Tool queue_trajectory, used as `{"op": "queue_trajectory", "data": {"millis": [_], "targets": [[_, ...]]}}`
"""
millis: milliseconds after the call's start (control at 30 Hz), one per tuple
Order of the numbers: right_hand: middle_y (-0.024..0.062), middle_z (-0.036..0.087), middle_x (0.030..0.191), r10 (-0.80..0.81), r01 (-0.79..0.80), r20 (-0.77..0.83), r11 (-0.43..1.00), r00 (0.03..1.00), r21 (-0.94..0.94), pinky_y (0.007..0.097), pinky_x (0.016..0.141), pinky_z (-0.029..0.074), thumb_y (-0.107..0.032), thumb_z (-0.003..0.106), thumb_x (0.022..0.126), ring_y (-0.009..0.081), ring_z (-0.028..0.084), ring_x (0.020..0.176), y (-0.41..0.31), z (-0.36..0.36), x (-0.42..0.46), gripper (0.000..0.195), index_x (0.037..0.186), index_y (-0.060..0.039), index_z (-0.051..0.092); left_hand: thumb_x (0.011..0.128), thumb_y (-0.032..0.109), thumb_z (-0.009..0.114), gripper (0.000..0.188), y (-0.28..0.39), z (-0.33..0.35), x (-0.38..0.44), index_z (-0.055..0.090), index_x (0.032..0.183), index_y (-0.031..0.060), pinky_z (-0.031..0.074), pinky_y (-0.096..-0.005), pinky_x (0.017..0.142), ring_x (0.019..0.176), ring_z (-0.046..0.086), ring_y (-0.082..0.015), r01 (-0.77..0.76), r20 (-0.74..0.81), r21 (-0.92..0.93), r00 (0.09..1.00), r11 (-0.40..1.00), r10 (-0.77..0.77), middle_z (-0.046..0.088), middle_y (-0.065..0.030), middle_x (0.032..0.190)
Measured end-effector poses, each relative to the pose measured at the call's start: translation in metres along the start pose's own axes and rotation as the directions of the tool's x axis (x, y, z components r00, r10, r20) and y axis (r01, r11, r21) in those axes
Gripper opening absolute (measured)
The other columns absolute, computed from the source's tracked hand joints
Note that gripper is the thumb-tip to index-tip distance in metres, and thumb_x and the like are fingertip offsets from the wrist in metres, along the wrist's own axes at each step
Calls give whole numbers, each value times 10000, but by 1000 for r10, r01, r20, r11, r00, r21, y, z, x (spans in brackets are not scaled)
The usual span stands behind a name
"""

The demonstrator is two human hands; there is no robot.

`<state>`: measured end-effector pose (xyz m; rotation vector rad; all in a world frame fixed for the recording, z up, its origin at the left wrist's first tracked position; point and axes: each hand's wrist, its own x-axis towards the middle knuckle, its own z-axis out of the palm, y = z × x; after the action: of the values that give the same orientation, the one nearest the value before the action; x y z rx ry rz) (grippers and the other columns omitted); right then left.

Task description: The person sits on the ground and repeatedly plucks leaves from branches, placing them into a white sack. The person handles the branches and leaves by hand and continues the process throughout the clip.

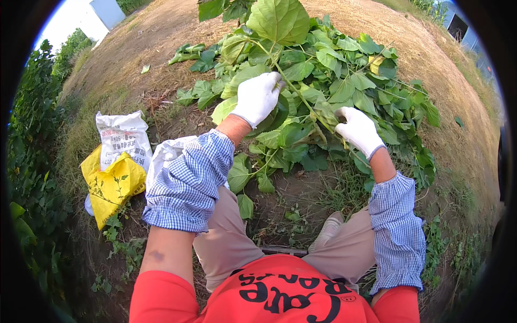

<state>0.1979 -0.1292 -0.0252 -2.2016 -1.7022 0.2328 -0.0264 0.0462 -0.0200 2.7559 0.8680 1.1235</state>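
Note:
My left hand (pixel 258 97), in a white glove, is at the upper part of a long green leafy stem (pixel 297 91), its fingers curled around the stem or a leaf stalk. One big heart-shaped leaf (pixel 279 22) spreads at the stem's upper end. Near the lower end of that stem is my right hand (pixel 357 129), gloved too, thumb and fingers bent close to a limp leaf; whether they grip it is not clear. Beneath and beyond both hands lies a large heap of cut leafy branches (pixel 363 87).
White woven sack (pixel 123 137) and yellow woven sack (pixel 115 189) lie on the ground at left, both bearing print. Dense green plants (pixel 34 141) line the left edge. Beyond the heap is ground strewn with dry straw (pixel 355 18). A shoe (pixel 327 232) shows below the heap.

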Motion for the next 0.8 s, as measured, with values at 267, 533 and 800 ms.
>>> {"op": "queue_trajectory", "data": {"millis": [267,533,800], "targets": [[79,688,1048,107,15,-49,298,993,954,262,777,494,-212,537,975,142,641,925,-52,-3,34,317,1183,11,626,847,171,638,116,48,9,-8,603,945,121,491,-415,638,741,626,-312,-273,82,-33,958,961,275,592,-88,801],[88,664,924,-148,78,-138,-351,979,933,269,768,516,-171,521,1002,165,625,802,-60,-7,47,289,1184,40,594,870,184,590,139,56,10,-6,582,971,88,483,-452,608,715,624,-338,-340,62,-129,935,932,349,611,-120,792],[65,641,872,-134,113,-191,-447,972,887,310,785,507,-174,566,990,169,608,800,-54,-4,43,281,1159,51,586,901,234,644,190,67,7,-8,636,1016,83,507,-425,660,769,644,-345,-172,109,-234,974,957,201,643,-142,834]]}}
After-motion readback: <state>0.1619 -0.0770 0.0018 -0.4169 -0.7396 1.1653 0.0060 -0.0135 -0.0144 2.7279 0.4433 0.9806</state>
